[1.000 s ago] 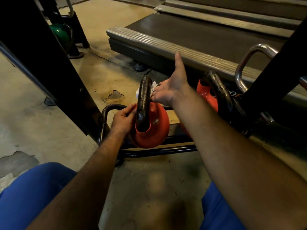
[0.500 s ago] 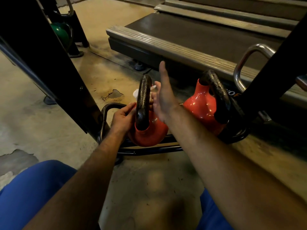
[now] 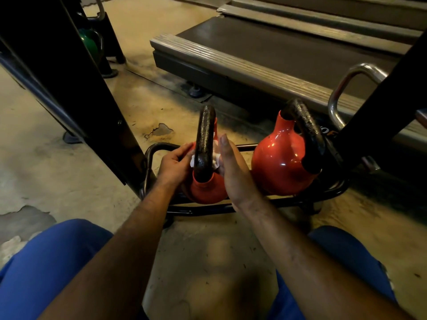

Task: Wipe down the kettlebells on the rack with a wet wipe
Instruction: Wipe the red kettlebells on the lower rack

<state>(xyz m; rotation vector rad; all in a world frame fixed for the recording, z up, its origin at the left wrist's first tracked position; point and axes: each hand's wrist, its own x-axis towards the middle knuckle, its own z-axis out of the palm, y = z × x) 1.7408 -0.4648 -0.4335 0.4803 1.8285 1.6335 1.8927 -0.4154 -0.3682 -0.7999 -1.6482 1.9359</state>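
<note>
Head view: your left hand [image 3: 173,163] curls on the near red kettlebell [image 3: 209,189], touching the crumpled white wet wipe [image 3: 216,158] beside its rough black handle [image 3: 203,144]. Your right hand [image 3: 233,172] presses straight-fingered against it. A glossy second kettlebell [image 3: 280,162] sits close right on the tubular rack [image 3: 159,146].

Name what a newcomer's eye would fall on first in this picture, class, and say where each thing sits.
Two red kettlebells on the low black rack: the left kettlebell at centre and the right kettlebell beside it. The left hand and right hand flank the left one's dark handle, a white wipe between them. Behind lies a treadmill.
</note>
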